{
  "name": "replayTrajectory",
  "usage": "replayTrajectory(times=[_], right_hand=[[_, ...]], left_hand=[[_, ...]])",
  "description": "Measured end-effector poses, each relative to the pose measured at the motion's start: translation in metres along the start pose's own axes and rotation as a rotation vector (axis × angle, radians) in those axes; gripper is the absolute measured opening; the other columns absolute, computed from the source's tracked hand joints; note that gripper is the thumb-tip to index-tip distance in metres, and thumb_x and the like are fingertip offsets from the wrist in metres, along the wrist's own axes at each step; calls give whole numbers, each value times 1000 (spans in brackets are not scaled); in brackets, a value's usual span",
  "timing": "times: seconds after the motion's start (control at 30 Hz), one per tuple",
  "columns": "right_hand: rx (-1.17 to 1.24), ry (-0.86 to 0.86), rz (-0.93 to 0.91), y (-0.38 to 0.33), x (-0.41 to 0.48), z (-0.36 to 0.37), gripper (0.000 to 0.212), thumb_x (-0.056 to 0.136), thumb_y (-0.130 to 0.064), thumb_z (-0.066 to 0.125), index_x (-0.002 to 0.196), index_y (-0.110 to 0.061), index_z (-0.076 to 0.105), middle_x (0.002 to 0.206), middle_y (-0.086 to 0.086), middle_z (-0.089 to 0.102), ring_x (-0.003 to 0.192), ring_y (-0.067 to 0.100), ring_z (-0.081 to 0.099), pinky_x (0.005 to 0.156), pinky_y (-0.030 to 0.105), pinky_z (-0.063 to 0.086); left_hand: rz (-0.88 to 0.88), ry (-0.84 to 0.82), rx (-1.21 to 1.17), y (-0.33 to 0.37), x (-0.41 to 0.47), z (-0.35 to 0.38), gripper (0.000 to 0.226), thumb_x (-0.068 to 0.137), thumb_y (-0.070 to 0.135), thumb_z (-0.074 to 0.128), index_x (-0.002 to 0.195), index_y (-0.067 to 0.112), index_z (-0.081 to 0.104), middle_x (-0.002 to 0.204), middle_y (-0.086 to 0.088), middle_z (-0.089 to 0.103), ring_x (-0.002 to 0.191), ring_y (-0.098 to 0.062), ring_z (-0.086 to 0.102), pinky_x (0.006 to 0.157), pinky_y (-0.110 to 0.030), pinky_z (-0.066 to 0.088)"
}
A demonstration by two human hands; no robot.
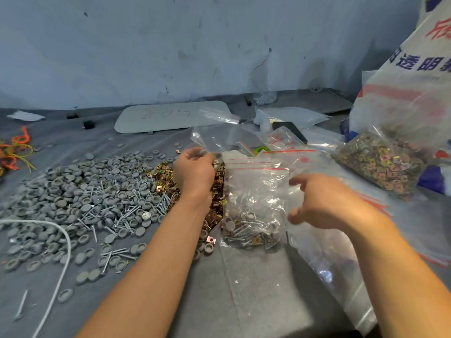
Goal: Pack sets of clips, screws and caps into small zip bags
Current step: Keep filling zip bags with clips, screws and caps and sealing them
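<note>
L hand (195, 168) over clip pile (218, 206)

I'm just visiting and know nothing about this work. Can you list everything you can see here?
caps: large heap, grey, left
screws: many, silver, mixed among the caps
clips: heap, gold and copper, centre
filled zip bags: small stack, clear with red strips, centre
held bag: one, clear, above the clips
empty zip bags: several, clear, front right
bulk clip bag: one, clear, right
board: one, white, back
cord: one, white, front left
strings: a bundle, orange and yellow, far left
sack: one, white with red and blue print, back right
left hand: grips the held bag
right hand: fingers loosely spread, beside the filled zip bags
</note>
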State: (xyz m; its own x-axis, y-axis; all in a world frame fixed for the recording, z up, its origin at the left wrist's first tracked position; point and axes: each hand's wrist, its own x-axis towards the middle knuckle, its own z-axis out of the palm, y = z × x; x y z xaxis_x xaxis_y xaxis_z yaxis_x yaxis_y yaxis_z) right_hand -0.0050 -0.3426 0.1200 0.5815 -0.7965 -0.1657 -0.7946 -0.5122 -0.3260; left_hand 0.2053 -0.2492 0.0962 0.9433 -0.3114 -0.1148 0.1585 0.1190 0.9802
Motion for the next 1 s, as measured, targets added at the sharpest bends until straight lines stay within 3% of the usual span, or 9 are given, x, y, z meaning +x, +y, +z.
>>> replayTrajectory(times=[0.07, 0.17, 0.27, 0.4, 0.47, 0.63, 0.77, 0.9, 1.0], right_hand=[[-45, -20, -24, 1, 0, 6, 85, 70, -18, 85, 146, -36, 52, 129, -2, 69, 112, 22, 67, 89, 29, 52], [59, 107, -33, 5, 6, 5, 61, 76, -9, 75, 132, -32, 66, 108, -4, 73, 102, 23, 68, 83, 28, 52], [159, 286, -21, 8, 12, 1, 31, 78, -9, 72, 99, -33, 76, 88, -7, 76, 91, 24, 71, 80, 29, 54], [280, 383, -49, 4, 16, 2, 27, 77, -10, 76, 69, -34, 68, 74, -8, 74, 82, 22, 71, 78, 32, 56], [302, 405, -18, 2, 18, 4, 24, 80, -15, 76, 66, -33, 68, 75, -7, 74, 83, 25, 69, 77, 35, 56], [466, 467, 28, 0, 19, 4, 18, 83, -29, 81, 68, -36, 73, 94, -13, 77, 98, 19, 69, 88, 32, 51], [797, 597, -31, -6, 13, -2, 25, 82, -30, 84, 63, -41, 72, 73, -31, 72, 71, -12, 66, 75, 21, 50], [813, 651, -144, -18, 8, -2, 23, 80, -29, 84, 63, -40, 73, 67, -29, 71, 66, -6, 68, 69, 21, 51], [1076, 602, -217, -26, 8, -1, 13, 81, -18, 84, 74, -29, 81, 73, -11, 77, 67, 2, 68, 68, 23, 52]], left_hand=[[-15, 110, 58, -3, 23, -2, 26, 90, 1, 72, 106, 20, 65, 102, 3, 70, 87, -10, 69, 68, -22, 57], [-29, 172, 264, -9, 56, -2, 29, 95, 3, 66, 120, 18, 66, 111, -2, 69, 89, -14, 66, 68, -27, 57], [17, -25, 573, -11, 74, 7, 23, 101, 8, 55, 109, 22, 72, 122, -6, 67, 98, -22, 62, 85, -36, 56], [110, -271, 744, -3, 77, 14, 38, 99, 3, 55, 89, 36, 71, 127, 1, 66, 83, -7, 52, 65, -23, 43], [150, -336, 764, 0, 79, 12, 37, 98, 5, 58, 87, 38, 70, 128, 2, 67, 84, -5, 53, 62, -24, 40], [272, -313, 876, -6, 68, -7, 62, 97, 24, 66, 155, 26, 43, 155, 0, 51, 128, -19, 57, 107, -40, 45], [411, -189, 870, 0, 40, -25, 58, 98, 25, 65, 153, 25, 44, 143, 1, 60, 88, -1, 53, 88, -28, 39], [570, -246, 853, 11, -2, -31, 54, 98, 27, 64, 150, 27, 48, 148, 5, 57, 118, -8, 57, 105, -29, 38], [637, -317, 750, 19, -30, -29, 50, 93, 33, 68, 142, 35, 57, 139, 17, 63, 117, 0, 56, 107, -26, 41]])
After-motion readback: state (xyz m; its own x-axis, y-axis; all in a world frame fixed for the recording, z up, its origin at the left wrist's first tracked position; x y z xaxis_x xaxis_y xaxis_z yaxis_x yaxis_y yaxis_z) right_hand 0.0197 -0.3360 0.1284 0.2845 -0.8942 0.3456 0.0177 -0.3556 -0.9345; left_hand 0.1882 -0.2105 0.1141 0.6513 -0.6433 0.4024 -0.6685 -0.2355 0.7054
